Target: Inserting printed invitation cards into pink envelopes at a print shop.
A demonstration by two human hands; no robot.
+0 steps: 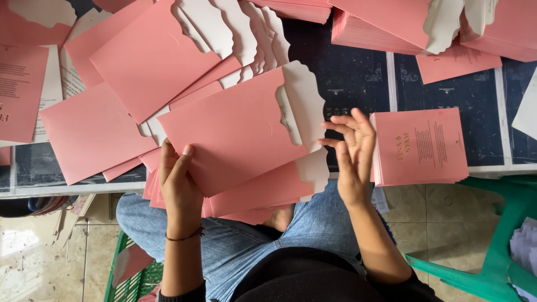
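Fingers half hidden behind pink envelope, left hand.

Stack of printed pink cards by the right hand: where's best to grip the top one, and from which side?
Probably the top card's left edge on the stack of printed pink cards, approached from the left: that edge faces the open right hand and is unobstructed. The left hand holds the pink envelope.

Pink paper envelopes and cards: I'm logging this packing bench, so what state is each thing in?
Top pink paper envelope: scalloped flap open, held by the left hand.
Right hand: open, fingers spread, holding nothing.
Stack of pink printed cards: squared up, printed side up.
Fanned pink envelopes: flaps open, overlapping.
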